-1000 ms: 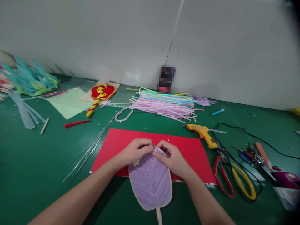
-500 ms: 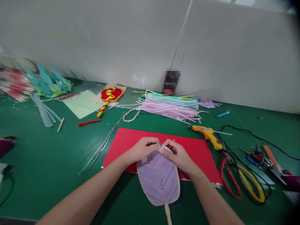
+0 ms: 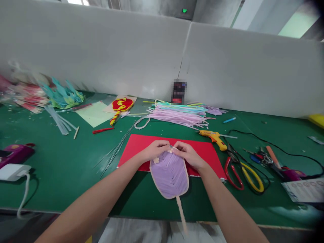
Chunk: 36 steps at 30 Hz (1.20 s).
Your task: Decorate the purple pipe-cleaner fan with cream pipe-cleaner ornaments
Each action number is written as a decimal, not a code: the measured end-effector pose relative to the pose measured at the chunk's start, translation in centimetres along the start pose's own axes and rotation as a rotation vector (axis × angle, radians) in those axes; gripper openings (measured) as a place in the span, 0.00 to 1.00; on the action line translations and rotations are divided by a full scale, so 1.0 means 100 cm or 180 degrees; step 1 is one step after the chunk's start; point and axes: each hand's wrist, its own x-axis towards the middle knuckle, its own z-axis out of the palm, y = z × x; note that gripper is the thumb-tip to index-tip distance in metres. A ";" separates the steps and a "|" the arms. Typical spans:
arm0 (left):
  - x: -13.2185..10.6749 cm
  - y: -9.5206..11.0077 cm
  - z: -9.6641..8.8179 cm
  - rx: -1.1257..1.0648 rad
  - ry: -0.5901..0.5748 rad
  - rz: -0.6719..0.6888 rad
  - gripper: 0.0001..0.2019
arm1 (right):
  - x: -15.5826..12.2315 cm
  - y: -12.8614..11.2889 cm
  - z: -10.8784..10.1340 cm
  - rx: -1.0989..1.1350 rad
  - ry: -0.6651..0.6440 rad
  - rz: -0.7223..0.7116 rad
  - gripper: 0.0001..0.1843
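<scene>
A purple hand fan (image 3: pixel 169 177) made of pipe cleaners, with a cream rim and a twisted cream handle, points its handle toward me. My left hand (image 3: pixel 155 150) is closed at the fan's top edge, thumb and fingers pinching there. My right hand (image 3: pixel 187 154) grips the same edge from the right, its thumb on the purple face. Between the fingertips shows a tiny greenish piece, too small to name. A small cream flower (image 3: pixel 156 160) lies on the fan's upper left. Under the hands is a red board (image 3: pixel 141 143).
Right of the board lie a yellow glue gun (image 3: pixel 214 137), red-and-yellow-handled pliers (image 3: pixel 234 172) and scissors-like tools. Behind is a pile of pastel pipe cleaners (image 3: pixel 177 114). Thin wires (image 3: pixel 116 152), a red-and-yellow fan (image 3: pixel 123 104) and glue sticks (image 3: pixel 59 121) lie left. A white charger (image 3: pixel 15 171) sits front left.
My view has tilted up and pulled back, so the table's front edge now shows. Both hands stay at the fan's top edge, and the cream flower is less covered by my left hand.
</scene>
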 end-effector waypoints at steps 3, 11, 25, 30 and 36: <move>0.001 -0.001 0.000 -0.0009 -0.0053 0.0009 0.13 | 0.001 0.000 -0.001 -0.0031 -0.0010 0.0007 0.12; 0.001 0.002 0.000 -0.0100 -0.0029 -0.0038 0.12 | -0.001 -0.001 -0.001 -0.0087 -0.0034 0.0032 0.11; 0.000 0.003 -0.001 -0.0107 -0.0061 0.0046 0.12 | -0.004 -0.006 -0.002 -0.0164 -0.0096 0.0176 0.13; 0.001 -0.001 0.001 -0.0083 -0.0016 0.0069 0.12 | -0.002 -0.002 -0.002 -0.0246 0.0060 0.0139 0.11; 0.001 0.000 0.000 -0.0208 0.0137 -0.0032 0.14 | -0.001 0.001 -0.001 -0.0212 0.0265 0.0153 0.11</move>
